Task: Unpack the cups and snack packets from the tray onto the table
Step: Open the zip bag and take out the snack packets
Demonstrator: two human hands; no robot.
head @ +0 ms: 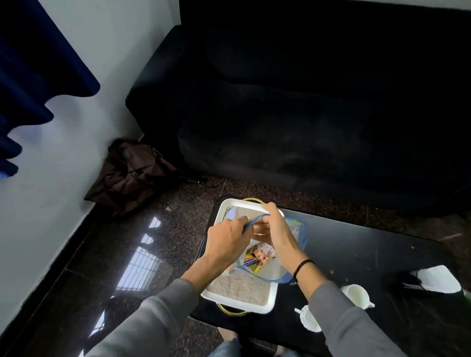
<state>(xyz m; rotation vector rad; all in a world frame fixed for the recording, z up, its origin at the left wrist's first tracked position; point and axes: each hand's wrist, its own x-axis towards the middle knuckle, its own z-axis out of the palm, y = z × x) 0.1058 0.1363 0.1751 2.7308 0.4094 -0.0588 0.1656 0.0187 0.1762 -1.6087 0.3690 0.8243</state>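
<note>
Nearest me, I count two white cups: one (310, 319) and another (356, 296) standing on the dark worktop (369, 247) just right of the white tray (262, 303). The tray has a woven liner and gold handles. Over it, my left hand (226, 240) and right hand (279, 232) pinch the blue rim of a clear zip bag (263, 269), fingers closed on it. Inside I see snack packets (257, 256), perhaps two; the blur hides the count. Beyond sits one black sofa (320, 92).
</note>
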